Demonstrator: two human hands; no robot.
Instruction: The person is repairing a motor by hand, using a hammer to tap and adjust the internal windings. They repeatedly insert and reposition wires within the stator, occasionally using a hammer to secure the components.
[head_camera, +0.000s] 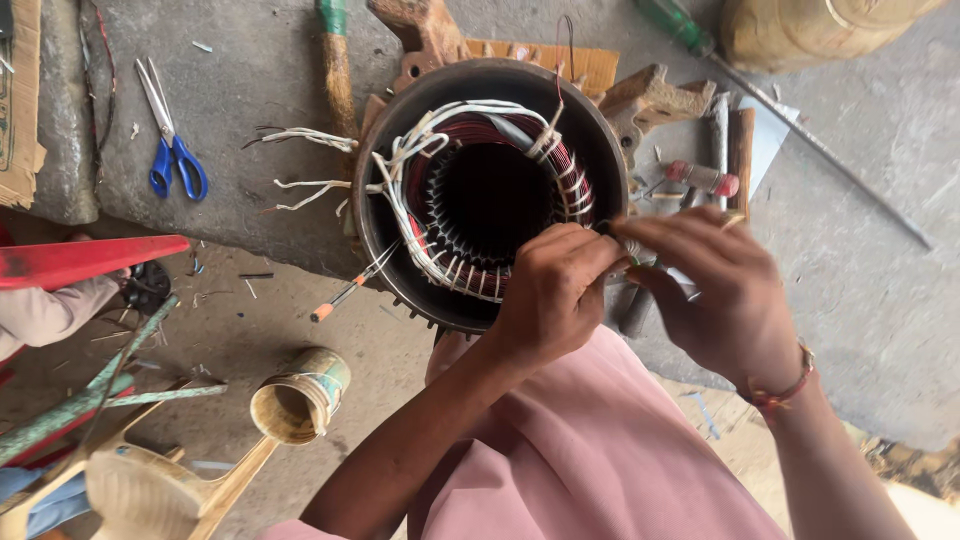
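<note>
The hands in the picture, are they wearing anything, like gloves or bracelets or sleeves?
No gloves: both hands are bare, and so are the forearms, with no sleeves showing over them. The right hand has a thin reddish-brown band with a small gold-coloured piece around its wrist. The left hand has nothing on its wrist that shows. No rings can be made out. The person wears pink clothing.

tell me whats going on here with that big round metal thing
A person is working on a motor stator that rests on a concrete slab. Its dark red coils are laced with white cord. Both hands meet at its near right rim: the left hand and right hand pinch a small piece between their fingertips, too small to identify. Blue-handled scissors lie untouched on the slab to the left.
</note>
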